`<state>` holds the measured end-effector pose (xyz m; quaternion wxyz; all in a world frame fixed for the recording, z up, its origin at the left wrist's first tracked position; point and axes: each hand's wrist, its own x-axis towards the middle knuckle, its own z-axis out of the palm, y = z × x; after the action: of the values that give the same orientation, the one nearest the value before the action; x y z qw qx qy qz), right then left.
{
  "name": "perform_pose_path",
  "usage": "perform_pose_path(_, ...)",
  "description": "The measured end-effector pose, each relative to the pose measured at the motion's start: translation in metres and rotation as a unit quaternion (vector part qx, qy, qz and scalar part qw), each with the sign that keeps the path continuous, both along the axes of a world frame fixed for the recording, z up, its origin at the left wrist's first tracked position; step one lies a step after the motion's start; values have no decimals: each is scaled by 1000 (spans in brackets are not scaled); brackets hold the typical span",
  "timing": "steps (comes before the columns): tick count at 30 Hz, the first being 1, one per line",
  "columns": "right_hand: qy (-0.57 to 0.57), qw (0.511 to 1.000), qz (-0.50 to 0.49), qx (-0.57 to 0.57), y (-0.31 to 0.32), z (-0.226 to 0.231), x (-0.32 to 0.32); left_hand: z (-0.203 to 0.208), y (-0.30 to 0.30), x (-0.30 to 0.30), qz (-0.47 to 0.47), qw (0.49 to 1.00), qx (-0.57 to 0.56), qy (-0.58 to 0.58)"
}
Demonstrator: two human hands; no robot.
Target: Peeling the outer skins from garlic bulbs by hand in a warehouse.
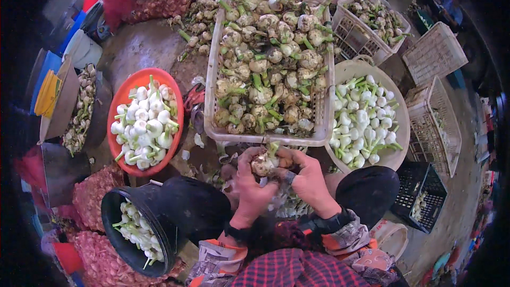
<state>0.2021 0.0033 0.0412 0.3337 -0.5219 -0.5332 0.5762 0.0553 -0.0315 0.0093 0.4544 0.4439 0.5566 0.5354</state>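
A dirt-streaked garlic bulb (263, 165) with a short green stem is held between my hands, just in front of a large crate (212, 77). My left hand (251, 191) wraps its fingers round the bulb from the left side. From the right, my right hand (311, 183) closes its curled fingers on the bulb by the stem. Something dark shows at the right thumb; I cannot make out what it is. Soil-covered garlic bulbs (260, 66) fill the crate. Below my hands, peeled skins (291, 202) lie between my knees.
Clean white garlic fills a red basin (112, 122) at left and a beige round tub (405, 127) at right. A black bucket (108, 207) with garlic stands by my left knee. Farther right are a black crate (433, 199) and pale crates (435, 56). Red mesh sacks (98, 194) lie at left.
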Motion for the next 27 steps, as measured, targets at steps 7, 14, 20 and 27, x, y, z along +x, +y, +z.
perform_pose_path(7,38,999,8,-20,3,-6,5,-4,-3,4,8,999,11,41)
perform_pose_path(14,-139,982,21,123,2,-8,-4,1,-3,-1,-4,988,-106,-115)
perform_pose_path(20,-227,942,77,234,21,-16,-6,-2,-6,-22,-14,824,-219,-522)
perform_pose_path(27,96,992,85,-1,14,-26,14,4,-7,-22,-9,841,-214,-497)
